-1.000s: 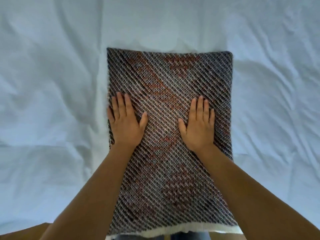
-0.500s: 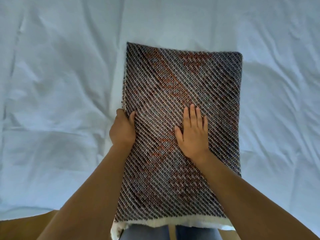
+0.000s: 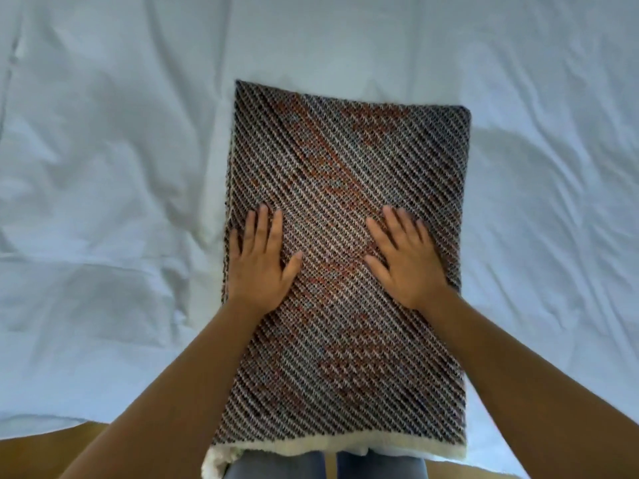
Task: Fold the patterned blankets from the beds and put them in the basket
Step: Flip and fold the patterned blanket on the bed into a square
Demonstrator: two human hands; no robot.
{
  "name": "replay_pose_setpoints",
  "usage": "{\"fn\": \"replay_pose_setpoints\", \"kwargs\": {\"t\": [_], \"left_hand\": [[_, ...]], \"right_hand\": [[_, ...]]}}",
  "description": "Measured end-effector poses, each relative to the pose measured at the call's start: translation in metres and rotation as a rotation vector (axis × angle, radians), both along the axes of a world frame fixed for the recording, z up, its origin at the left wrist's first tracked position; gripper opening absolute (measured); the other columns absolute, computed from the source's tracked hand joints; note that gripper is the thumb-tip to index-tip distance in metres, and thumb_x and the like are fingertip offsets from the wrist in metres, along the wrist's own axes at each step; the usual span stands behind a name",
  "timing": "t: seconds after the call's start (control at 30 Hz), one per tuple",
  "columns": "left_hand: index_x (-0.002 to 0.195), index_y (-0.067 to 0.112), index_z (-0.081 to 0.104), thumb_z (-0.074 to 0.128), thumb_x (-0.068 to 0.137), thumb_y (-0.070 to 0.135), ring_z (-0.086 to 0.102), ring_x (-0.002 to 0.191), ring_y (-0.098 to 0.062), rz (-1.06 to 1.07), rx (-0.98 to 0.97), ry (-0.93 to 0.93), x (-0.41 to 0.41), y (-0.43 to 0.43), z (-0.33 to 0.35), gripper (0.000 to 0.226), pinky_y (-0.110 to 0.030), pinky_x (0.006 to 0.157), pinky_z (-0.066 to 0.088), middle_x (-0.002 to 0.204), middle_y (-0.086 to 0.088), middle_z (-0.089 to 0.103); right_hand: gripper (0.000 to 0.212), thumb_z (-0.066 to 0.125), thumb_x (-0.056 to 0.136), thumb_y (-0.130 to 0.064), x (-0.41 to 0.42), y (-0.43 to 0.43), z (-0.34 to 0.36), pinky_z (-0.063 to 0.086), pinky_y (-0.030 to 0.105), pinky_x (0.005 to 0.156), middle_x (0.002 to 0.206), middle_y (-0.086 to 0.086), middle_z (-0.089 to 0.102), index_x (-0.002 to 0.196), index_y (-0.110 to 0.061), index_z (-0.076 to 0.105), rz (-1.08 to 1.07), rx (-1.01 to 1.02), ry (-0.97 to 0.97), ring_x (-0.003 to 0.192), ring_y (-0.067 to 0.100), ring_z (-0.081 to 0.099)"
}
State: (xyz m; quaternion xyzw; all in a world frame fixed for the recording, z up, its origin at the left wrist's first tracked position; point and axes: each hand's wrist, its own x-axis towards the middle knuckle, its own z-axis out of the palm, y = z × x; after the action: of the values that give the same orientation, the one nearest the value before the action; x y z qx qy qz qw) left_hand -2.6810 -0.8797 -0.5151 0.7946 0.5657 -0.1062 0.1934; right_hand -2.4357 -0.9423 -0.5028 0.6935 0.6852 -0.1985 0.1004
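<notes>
Blanket lay folded on the bed, long axis running away from the person. Left hand and right hand pressed flat mid-length, equally near, fingers straight, slightly spread.

I'm seeing bare sheet spreading left, right and beyond the blanket, giving passing room. My left hand and right hand are lying flat on it, apart; its near edge is overhanging my legs.
</notes>
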Motion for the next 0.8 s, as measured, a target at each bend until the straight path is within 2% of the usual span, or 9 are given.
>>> {"fn": "replay_pose_setpoints", "kwargs": {"t": [0.13, 0.27, 0.37, 0.47, 0.5, 0.57, 0.63, 0.73, 0.8], "left_hand": [[0.145, 0.020, -0.013, 0.005, 0.087, 0.066, -0.023, 0.137, -0.013, 0.031, 0.040, -0.036, 0.018, 0.039, 0.006, 0.076, -0.040, 0.108, -0.019, 0.153, -0.004, -0.018], [0.145, 0.017, -0.013, 0.011, 0.086, 0.066, -0.023, 0.137, -0.016, -0.064, 0.146, -0.084, 0.054, 0.083, 0.017, 0.080, -0.042, 0.107, -0.020, 0.155, -0.008, -0.014], [0.146, 0.019, -0.011, 0.024, 0.080, 0.074, -0.021, 0.138, -0.021, -0.223, 0.169, -0.067, 0.089, 0.132, 0.021, 0.093, -0.043, 0.106, -0.018, 0.155, -0.008, -0.014], [0.147, 0.022, -0.002, 0.051, 0.062, 0.081, -0.009, 0.142, -0.028, -0.278, 0.024, 0.078, 0.110, 0.180, 0.022, 0.117, -0.048, 0.107, -0.014, 0.156, -0.010, -0.004], [0.147, 0.021, 0.005, 0.055, 0.055, 0.082, 0.001, 0.142, -0.030, -0.297, -0.017, 0.126, 0.115, 0.192, 0.024, 0.121, -0.050, 0.110, -0.009, 0.155, -0.011, 0.006], [0.142, 0.018, 0.022, 0.061, 0.048, 0.082, 0.027, 0.132, -0.033, -0.346, -0.071, 0.187, 0.121, 0.209, 0.028, 0.121, -0.052, 0.110, 0.014, 0.144, -0.015, 0.030], [0.134, 0.017, 0.033, 0.069, 0.047, 0.076, 0.042, 0.119, -0.032, -0.376, -0.180, 0.232, 0.123, 0.222, 0.032, 0.112, -0.048, 0.099, 0.034, 0.130, -0.013, 0.043], [0.126, 0.020, 0.045, 0.078, 0.049, 0.062, 0.050, 0.114, -0.030, -0.342, -0.372, 0.333, 0.119, 0.237, 0.042, 0.094, -0.050, 0.095, 0.040, 0.124, -0.005, 0.054], [0.115, 0.019, 0.055, 0.080, 0.049, 0.059, 0.056, 0.101, -0.027, -0.347, -0.365, 0.371, 0.117, 0.236, 0.048, 0.081, -0.046, 0.086, 0.045, 0.107, -0.002, 0.061]], "right_hand": [[0.068, 0.011, 0.086, -0.059, 0.041, 0.026, 0.009, -0.003, 0.039, 0.113, 0.156, 0.010, 0.005, 0.146, -0.027, 0.009, -0.124, 0.040, -0.013, 0.144, 0.027, 0.001], [0.065, 0.024, 0.092, -0.051, 0.044, 0.069, 0.016, -0.007, 0.039, 0.113, 0.156, 0.013, 0.002, 0.147, -0.022, 0.006, -0.196, 0.180, 0.028, 0.143, 0.030, -0.002], [0.069, 0.040, 0.093, -0.043, 0.047, 0.119, 0.021, -0.007, 0.039, 0.113, 0.156, 0.013, 0.002, 0.148, -0.020, 0.004, -0.046, 0.209, 0.071, 0.144, 0.028, -0.001], [0.086, 0.055, 0.083, -0.051, 0.063, 0.171, 0.023, -0.002, 0.042, 0.114, 0.156, 0.009, 0.010, 0.147, -0.020, 0.008, 0.070, 0.013, 0.057, 0.143, 0.024, 0.006], [0.091, 0.060, 0.078, -0.056, 0.067, 0.185, 0.024, 0.002, 0.044, 0.114, 0.155, 0.009, 0.017, 0.147, -0.020, 0.012, 0.066, -0.059, 0.039, 0.142, 0.025, 0.014], [0.095, 0.067, 0.068, -0.062, 0.070, 0.202, 0.027, 0.018, 0.047, 0.110, 0.144, 0.009, 0.034, 0.142, -0.019, 0.026, 0.050, -0.173, -0.021, 0.131, 0.029, 0.032], [0.089, 0.070, 0.062, -0.064, 0.070, 0.210, 0.028, 0.031, 0.047, 0.100, 0.129, 0.008, 0.045, 0.132, -0.019, 0.037, 0.020, -0.243, -0.058, 0.118, 0.031, 0.042], [0.074, 0.074, 0.061, -0.059, 0.076, 0.212, 0.033, 0.036, 0.043, 0.090, 0.111, 0.003, 0.054, 0.116, -0.020, 0.044, -0.074, -0.335, -0.036, 0.106, 0.029, 0.050], [0.067, 0.075, 0.063, -0.055, 0.079, 0.208, 0.038, 0.036, 0.038, 0.081, 0.105, 0.004, 0.058, 0.111, -0.016, 0.049, -0.104, -0.379, -0.047, 0.099, 0.027, 0.054]]}}
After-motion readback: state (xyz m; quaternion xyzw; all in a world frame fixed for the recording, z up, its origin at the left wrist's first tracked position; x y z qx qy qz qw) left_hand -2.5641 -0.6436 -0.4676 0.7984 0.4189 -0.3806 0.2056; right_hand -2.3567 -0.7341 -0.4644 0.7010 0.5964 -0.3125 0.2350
